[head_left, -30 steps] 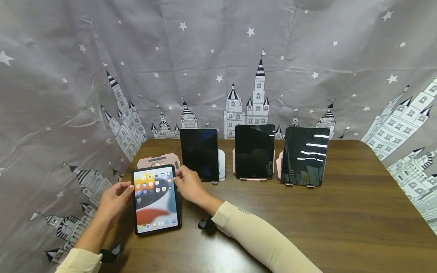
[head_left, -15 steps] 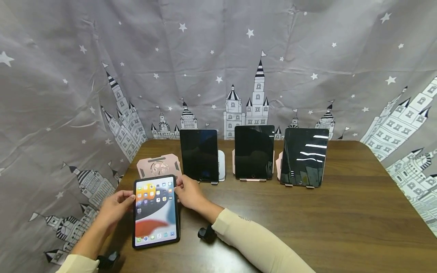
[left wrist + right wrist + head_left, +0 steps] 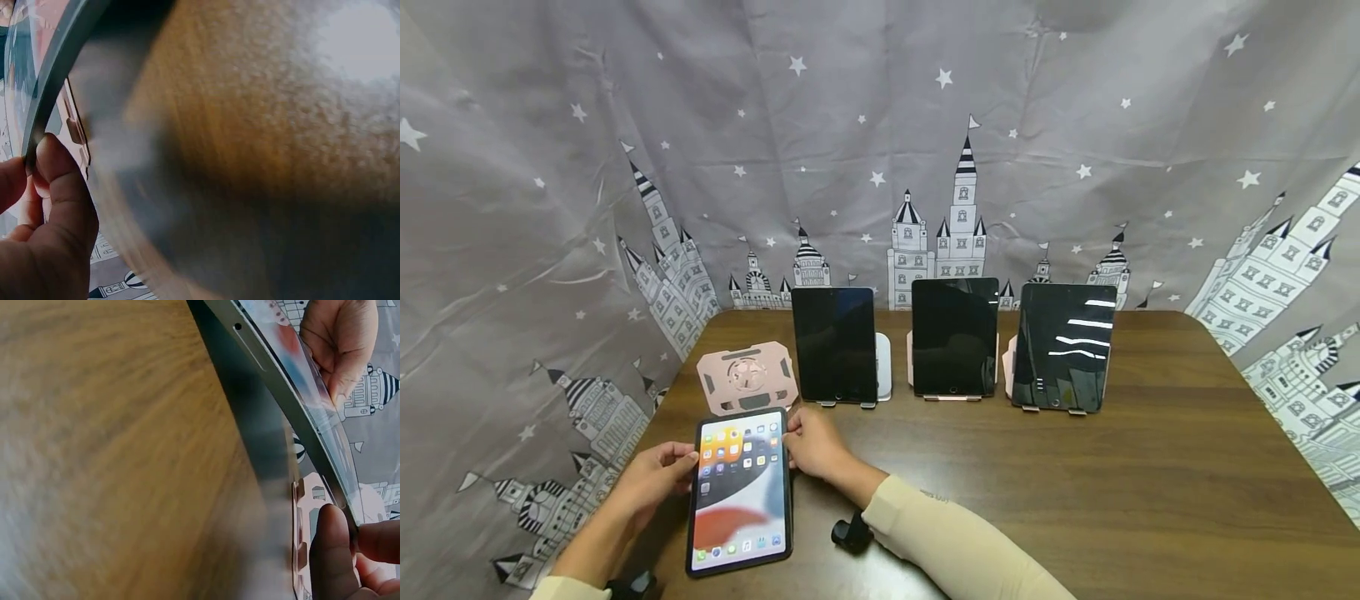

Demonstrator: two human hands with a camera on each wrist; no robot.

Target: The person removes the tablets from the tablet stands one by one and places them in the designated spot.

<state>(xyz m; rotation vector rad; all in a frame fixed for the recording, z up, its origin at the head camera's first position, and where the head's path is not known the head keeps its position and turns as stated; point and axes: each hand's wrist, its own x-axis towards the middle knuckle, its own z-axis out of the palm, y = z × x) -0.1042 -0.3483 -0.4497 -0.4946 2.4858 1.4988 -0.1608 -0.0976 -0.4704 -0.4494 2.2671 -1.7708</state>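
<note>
A tablet with its screen lit is held between two hands at the left of the table. My left hand pinches its left edge near the top; in the left wrist view the thumb and fingers grip the dark rim. On the opposite edge, my right hand pinches near the upper corner, and the right wrist view shows its fingertips on the tablet's side. Behind the tablet stands a pink tablet stand, bare and leaning back. The tablet's back is hidden in the head view.
Three dark-screened tablets stand on holders along the back: a left one, a middle one and a right one. A grey curtain printed with castles hangs behind the wooden table.
Both hands have drawn the lit tablet toward the table's front, away from the pink stand. More of the stand now shows. The other tablets stay in place.
</note>
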